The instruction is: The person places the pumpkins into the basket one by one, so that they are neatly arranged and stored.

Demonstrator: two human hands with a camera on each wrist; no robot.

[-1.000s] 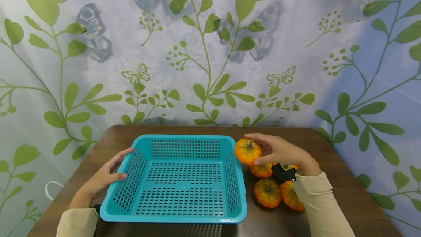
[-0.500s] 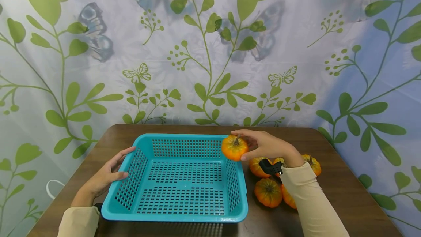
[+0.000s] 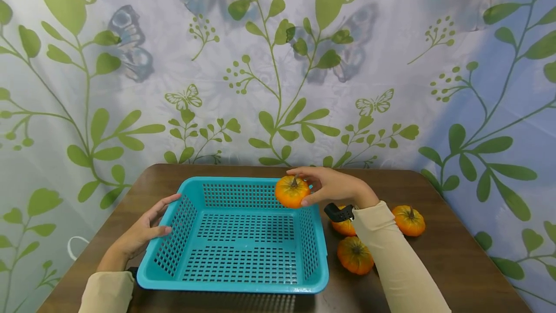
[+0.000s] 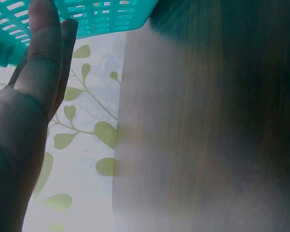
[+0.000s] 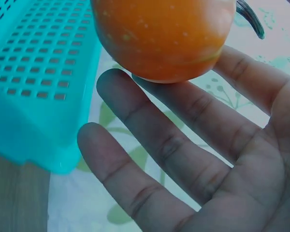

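My right hand [image 3: 327,187] pinches a small orange pumpkin [image 3: 290,193] between thumb and fingertips, over the right back part of a turquoise plastic basket [image 3: 232,288]. In the right wrist view, the pumpkin [image 5: 164,38] shows its smooth side and dark curved stem, with the lower fingers spread out beneath it. My left hand [image 3: 141,231] holds the basket's left rim, thumb laid over the edge and fingers along the outside. The left wrist view shows those fingers [image 4: 43,53] against the perforated wall [image 4: 106,19]. Nothing lies inside the basket.
On the brown wooden table [image 3: 451,274], more small pumpkins sit right of the basket: one at the front [image 3: 355,255], one partly hidden behind the wrist strap [image 3: 340,212], and another farther right [image 3: 410,220]. A leaf-patterned curtain [image 3: 260,86] hangs behind the table.
My right hand has carried the pumpkin left, from beside the basket's right rim to over its inside. The far-right pumpkin has come into view. My left hand stays at the rim.
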